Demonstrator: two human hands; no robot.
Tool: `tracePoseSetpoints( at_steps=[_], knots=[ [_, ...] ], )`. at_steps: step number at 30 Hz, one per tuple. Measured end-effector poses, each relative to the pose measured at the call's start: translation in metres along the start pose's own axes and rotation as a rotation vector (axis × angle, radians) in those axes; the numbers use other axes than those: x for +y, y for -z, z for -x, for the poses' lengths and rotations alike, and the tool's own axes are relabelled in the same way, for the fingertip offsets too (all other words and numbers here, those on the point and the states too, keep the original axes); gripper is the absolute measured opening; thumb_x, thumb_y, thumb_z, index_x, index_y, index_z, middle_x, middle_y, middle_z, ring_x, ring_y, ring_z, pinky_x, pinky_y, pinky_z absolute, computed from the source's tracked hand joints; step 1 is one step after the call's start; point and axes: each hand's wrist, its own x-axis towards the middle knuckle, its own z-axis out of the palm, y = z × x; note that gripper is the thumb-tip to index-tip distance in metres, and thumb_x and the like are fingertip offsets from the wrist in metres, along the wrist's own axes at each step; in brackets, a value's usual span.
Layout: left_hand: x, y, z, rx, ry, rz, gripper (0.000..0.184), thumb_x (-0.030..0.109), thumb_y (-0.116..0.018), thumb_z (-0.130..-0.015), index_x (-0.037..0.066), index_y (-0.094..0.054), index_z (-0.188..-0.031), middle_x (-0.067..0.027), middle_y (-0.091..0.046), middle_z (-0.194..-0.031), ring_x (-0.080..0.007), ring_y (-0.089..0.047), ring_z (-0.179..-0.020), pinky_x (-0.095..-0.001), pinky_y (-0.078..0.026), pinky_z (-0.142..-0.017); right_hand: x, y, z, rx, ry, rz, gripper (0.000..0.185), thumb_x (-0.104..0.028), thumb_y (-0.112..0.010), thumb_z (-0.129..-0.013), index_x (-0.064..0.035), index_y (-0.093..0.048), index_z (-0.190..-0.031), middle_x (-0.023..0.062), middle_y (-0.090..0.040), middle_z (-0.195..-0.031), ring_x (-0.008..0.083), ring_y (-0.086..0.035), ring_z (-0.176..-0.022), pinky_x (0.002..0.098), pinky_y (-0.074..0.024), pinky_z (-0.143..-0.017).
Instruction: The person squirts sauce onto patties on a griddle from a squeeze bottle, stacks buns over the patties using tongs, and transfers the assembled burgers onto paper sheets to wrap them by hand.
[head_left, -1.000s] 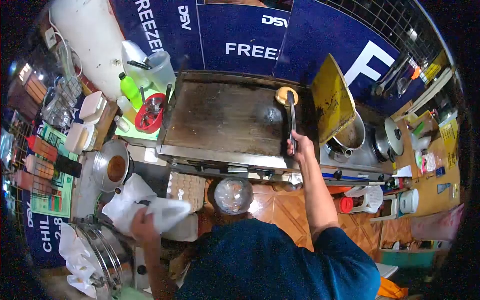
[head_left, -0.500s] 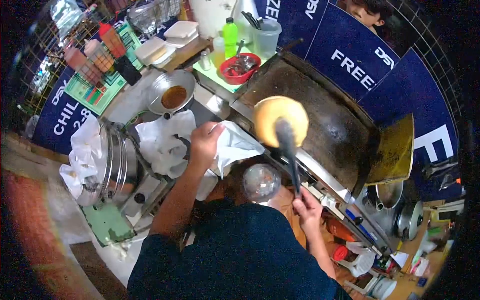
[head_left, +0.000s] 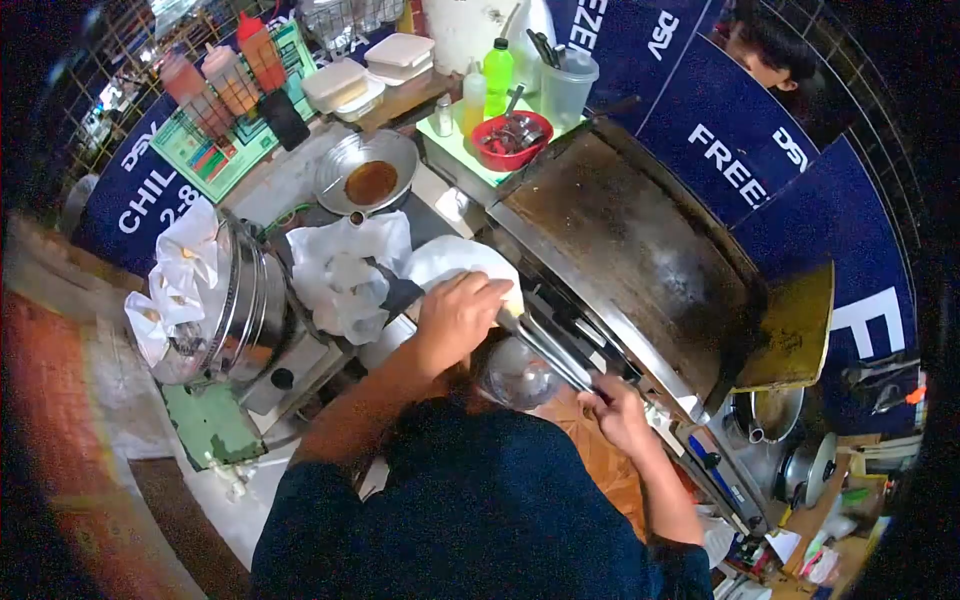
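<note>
My left hand (head_left: 462, 318) is closed on a white paper wrapper (head_left: 450, 260), held in front of the griddle. A small yellowish edge of the bun (head_left: 513, 301) shows at the wrapper's right side; paper and fingers hide most of it. With my right hand (head_left: 624, 418) I grip the handle end of a pair of metal tongs (head_left: 553, 352). The tongs' tips reach the wrapper's opening beside my left fingers. Whether they still pinch the bun, I cannot tell. Below the tongs is a clear round lid or bowl (head_left: 520, 373).
A dark flat griddle (head_left: 630, 250) lies to the right, with a yellow metal guard (head_left: 795, 330). Left are a pan of brown sauce (head_left: 370, 183), crumpled white paper (head_left: 345, 275) and a steel pot (head_left: 245, 300). Behind stands a red bowl (head_left: 512, 140) of utensils.
The bun on the tongs has moved left and down from above the griddle into the paper wrapper. My left hand has shifted right, and the tongs have swung toward it.
</note>
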Motion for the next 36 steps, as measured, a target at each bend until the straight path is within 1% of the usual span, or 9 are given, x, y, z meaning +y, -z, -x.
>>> tracePoseSetpoints(
  at_steps=[1,3,15,23,25,27,29,33,36],
  knots=[
    [-0.003,-0.002,0.010,0.004,0.010,-0.006,0.026,0.006,-0.064,-0.079,0.009,-0.072,-0.104,-0.0097,-0.058,-0.078,-0.0289,-0.062,-0.071,-0.0397,-0.052,-0.066,-0.002,-0.002,-0.002,-0.010,0.008,0.000,0.023,-0.017,-0.070,-0.090,0.0003,-0.066,-0.106,0.0138,-0.064,-0.080,0.0219,-0.062,-0.067,0.0364,-0.0465,-0.052],
    [-0.010,-0.011,0.036,0.070,0.125,-0.044,0.026,0.007,-0.070,-0.077,0.011,-0.074,-0.102,-0.0075,-0.059,-0.075,-0.0260,-0.062,-0.068,-0.0393,-0.052,-0.062,-0.010,-0.008,-0.011,-0.301,-0.784,-0.951,0.020,-0.018,-0.067,-0.093,0.0000,-0.068,-0.100,0.0082,-0.063,-0.073,0.0138,-0.057,-0.057,0.0294,-0.0432,-0.046],
    [-0.035,-0.048,0.047,-0.174,0.207,0.098,0.019,0.006,-0.061,-0.083,0.009,-0.071,-0.099,-0.0105,-0.069,-0.096,-0.0300,-0.067,-0.085,-0.0412,-0.055,-0.075,-0.063,-0.094,-0.085,-0.288,-1.111,-1.034,0.017,-0.020,-0.066,-0.094,-0.0037,-0.062,-0.092,0.0030,-0.057,-0.065,0.0118,-0.047,-0.046,0.0274,-0.0366,-0.040],
    [-0.180,-0.068,-0.003,-0.161,0.405,-0.155,0.009,0.006,-0.062,-0.080,0.007,-0.069,-0.086,-0.0125,-0.062,-0.094,-0.0335,-0.062,-0.093,-0.0454,-0.051,-0.079,-0.041,-0.189,-0.213,-0.435,-0.982,-1.265,0.023,-0.030,-0.059,-0.098,-0.0083,-0.054,-0.091,0.0056,-0.059,-0.069,0.0146,-0.048,-0.047,0.0300,-0.0393,-0.041],
    [-0.202,-0.067,0.004,-0.154,0.417,-0.149,0.010,0.006,-0.063,-0.081,0.007,-0.069,-0.088,-0.0131,-0.062,-0.093,-0.0338,-0.061,-0.093,-0.0454,-0.051,-0.079,-0.050,-0.172,-0.190,-0.510,-1.150,-1.227,0.023,-0.028,-0.062,-0.097,-0.0064,-0.055,-0.095,0.0072,-0.060,-0.070,0.0157,-0.052,-0.048,0.0295,-0.0399,-0.038],
    [-0.216,-0.071,0.011,-0.132,0.425,-0.130,0.011,0.007,-0.063,-0.081,0.007,-0.070,-0.090,-0.0138,-0.062,-0.092,-0.0341,-0.061,-0.093,-0.0455,-0.051,-0.080,-0.050,-0.141,-0.146,-0.503,-1.087,-1.222,0.024,-0.024,-0.065,-0.095,-0.0035,-0.056,-0.102,0.0081,-0.062,-0.072,0.0161,-0.056,-0.050,0.0287,-0.0394,-0.036],
    [-0.218,-0.074,0.028,-0.075,0.398,-0.073,0.012,0.007,-0.063,-0.081,0.006,-0.070,-0.091,-0.0136,-0.061,-0.091,-0.0344,-0.061,-0.094,-0.0462,-0.051,-0.081,-0.031,-0.095,-0.109,-0.630,-1.002,-1.204,0.034,-0.028,-0.071,-0.091,-0.0071,-0.062,-0.116,0.0032,-0.067,-0.078,0.0135,-0.062,-0.064,0.0279,-0.0485,-0.050],
    [-0.206,-0.062,0.032,-0.055,0.383,-0.026,0.026,0.012,-0.065,-0.085,0.005,-0.066,-0.110,-0.0152,-0.061,-0.098,-0.0372,-0.059,-0.095,-0.0465,-0.050,-0.081,-0.038,0.035,-0.098,-0.388,-0.894,-0.852,0.023,-0.014,-0.071,-0.088,0.0020,-0.068,-0.104,0.0135,-0.069,-0.083,0.0154,-0.060,-0.055,0.0251,-0.0429,-0.045],
    [-0.183,-0.050,0.036,-0.030,0.473,0.028,0.039,0.015,-0.066,-0.087,0.005,-0.060,-0.124,-0.0180,-0.060,-0.103,-0.0389,-0.059,-0.097,-0.0462,-0.049,-0.082,-0.070,0.130,-0.136,0.018,-0.481,-0.382,0.028,-0.007,-0.071,-0.083,0.0010,-0.069,-0.109,0.0170,-0.071,-0.102,0.0217,-0.068,-0.080,0.0313,-0.0540,-0.064]
  ],
)
